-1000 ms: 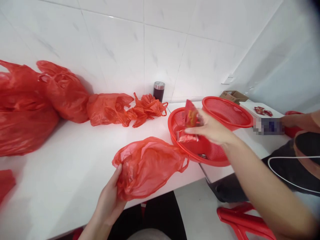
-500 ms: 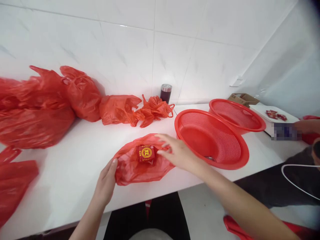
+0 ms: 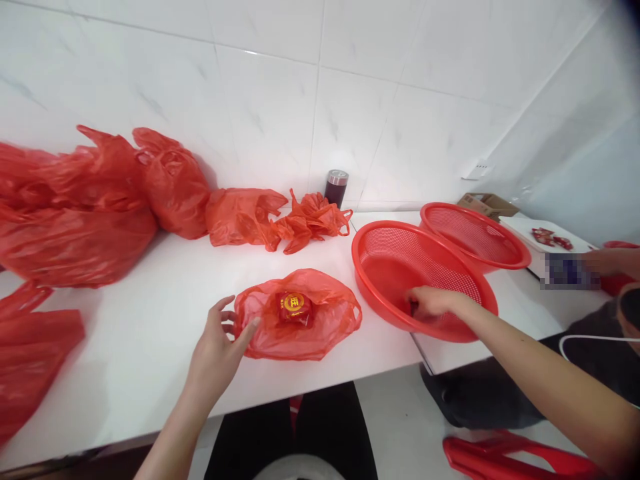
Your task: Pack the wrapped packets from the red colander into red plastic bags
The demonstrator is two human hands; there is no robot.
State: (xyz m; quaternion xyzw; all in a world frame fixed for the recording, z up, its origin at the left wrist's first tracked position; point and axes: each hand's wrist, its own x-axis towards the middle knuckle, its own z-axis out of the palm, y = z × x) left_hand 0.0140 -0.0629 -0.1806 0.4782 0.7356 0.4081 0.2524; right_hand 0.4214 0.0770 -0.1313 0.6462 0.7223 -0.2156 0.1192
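Note:
An open red plastic bag lies on the white table. Inside it are small red packets with a yellow round emblem, on top of one another. At the bag's left edge is my left hand, fingers apart, its thumb over the rim. My right hand reaches down into the nearer red plastic basket. Its fingers are pinched together at the basket's bottom, by a small dark thing too hidden to name.
Filled red bags stand along the wall on the left, with crumpled red bags beside a dark tumbler. A second basket, a cardboard box and a white tray lie at the right, near another person's hand.
My right hand has left the bag and gone right, into the nearer basket. My left hand has loosened from the bag's edge and spread its fingers.

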